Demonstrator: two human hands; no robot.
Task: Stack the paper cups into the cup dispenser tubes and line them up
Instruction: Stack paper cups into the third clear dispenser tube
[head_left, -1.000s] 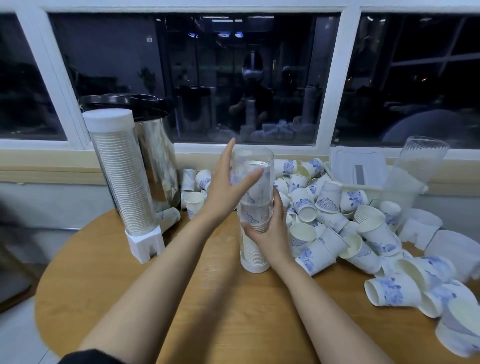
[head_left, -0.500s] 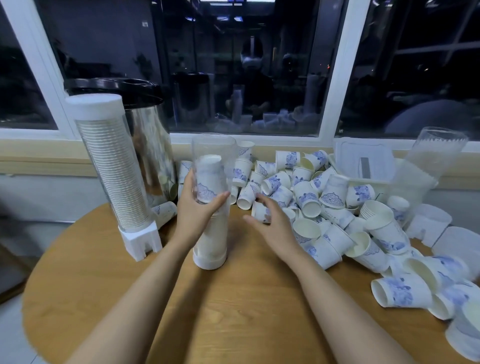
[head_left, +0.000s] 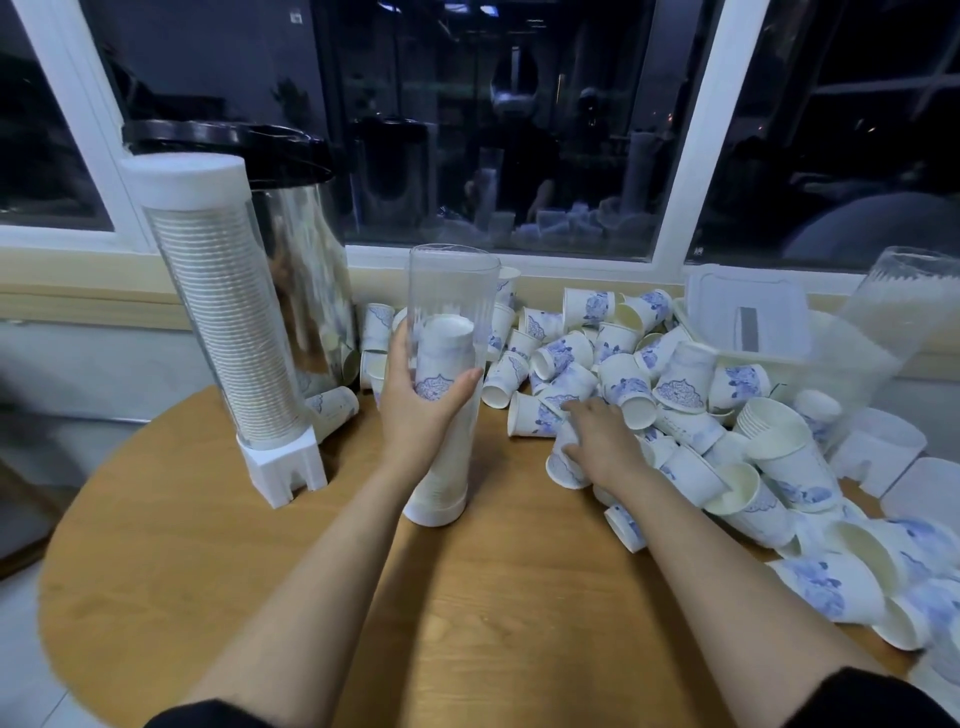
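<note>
A clear dispenser tube (head_left: 451, 291) stands upright on the round wooden table (head_left: 208, 545), partly filled with stacked paper cups. My left hand (head_left: 415, 410) grips this tube around its middle. To its right lies a heap of white paper cups with blue prints (head_left: 670, 389). My right hand (head_left: 597, 441) reaches into the near edge of the heap and grips one cup (head_left: 563, 467) lying on its side. A full dispenser tube with a white cap (head_left: 223, 322) stands on a white base at the left.
A steel urn with a black lid (head_left: 296, 249) stands behind the full tube. A clear plastic box (head_left: 748, 322) and another empty tube (head_left: 904, 306) lie at the back right. White dispenser bases (head_left: 878, 447) sit at the right edge. The window sill runs behind.
My right hand let go of the tube and moved right, down onto the cup heap. My left hand kept hold of the tube, which shifted left toward the full dispenser.
</note>
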